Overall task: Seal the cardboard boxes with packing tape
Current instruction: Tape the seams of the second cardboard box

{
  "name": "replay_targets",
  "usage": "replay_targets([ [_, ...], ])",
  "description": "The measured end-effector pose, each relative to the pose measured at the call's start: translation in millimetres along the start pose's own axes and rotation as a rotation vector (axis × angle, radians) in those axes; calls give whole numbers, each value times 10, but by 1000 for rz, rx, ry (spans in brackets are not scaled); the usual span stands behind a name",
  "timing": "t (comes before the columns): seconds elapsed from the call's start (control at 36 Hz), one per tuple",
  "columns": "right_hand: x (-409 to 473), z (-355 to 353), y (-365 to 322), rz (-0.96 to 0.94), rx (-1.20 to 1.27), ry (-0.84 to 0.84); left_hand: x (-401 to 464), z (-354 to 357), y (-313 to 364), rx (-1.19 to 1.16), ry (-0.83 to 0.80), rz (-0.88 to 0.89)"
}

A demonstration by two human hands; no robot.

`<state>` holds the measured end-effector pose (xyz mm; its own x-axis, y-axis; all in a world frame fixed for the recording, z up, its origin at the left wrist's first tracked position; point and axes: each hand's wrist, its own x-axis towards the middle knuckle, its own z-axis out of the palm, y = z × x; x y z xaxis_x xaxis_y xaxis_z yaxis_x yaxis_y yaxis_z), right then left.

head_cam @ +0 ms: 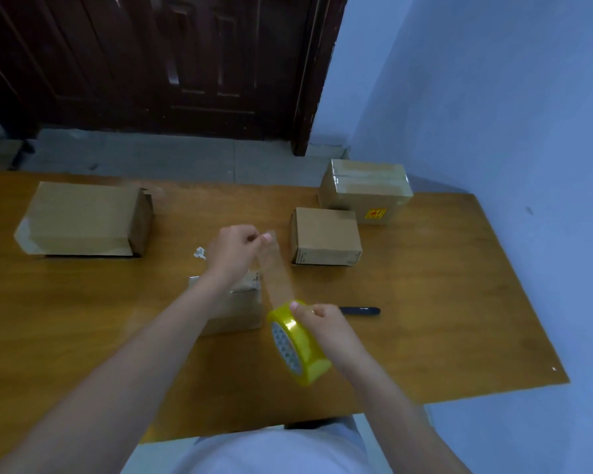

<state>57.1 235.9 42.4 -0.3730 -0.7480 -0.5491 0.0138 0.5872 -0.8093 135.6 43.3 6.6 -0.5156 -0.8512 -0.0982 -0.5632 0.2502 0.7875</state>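
My right hand (322, 325) grips a yellow roll of packing tape (298, 343) above the table's near middle. A clear strip of tape (276, 268) stretches from the roll up to my left hand (235, 249), which pinches its free end. Under my left forearm sits a small cardboard box (240, 309), partly hidden. Another small box (326, 236) stands to the right of my left hand. A large box (83, 218) lies at the far left, and a taped box (367, 189) with a yellow label stands at the far right.
A dark pen-like tool (360, 310) lies on the wooden table (442, 319) just right of my right hand. A crumpled white scrap (199, 253) lies left of my left hand. A blue wall runs along the right, a dark door behind.
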Motion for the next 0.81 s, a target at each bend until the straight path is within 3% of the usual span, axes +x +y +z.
replay_targets([
  [0.08,-10,116,81,92,88,-44,15,59,-78,41,-61,58],
  [0.22,49,293,137,122,85,-45,60,144,-410,-124,-67,-2],
  [0.44,74,393,185,222,64,-126,-21,226,-632,12,-71,3],
  [0.81,104,388,305,222,-10,-171,-73,279,-680,86,-68,29],
])
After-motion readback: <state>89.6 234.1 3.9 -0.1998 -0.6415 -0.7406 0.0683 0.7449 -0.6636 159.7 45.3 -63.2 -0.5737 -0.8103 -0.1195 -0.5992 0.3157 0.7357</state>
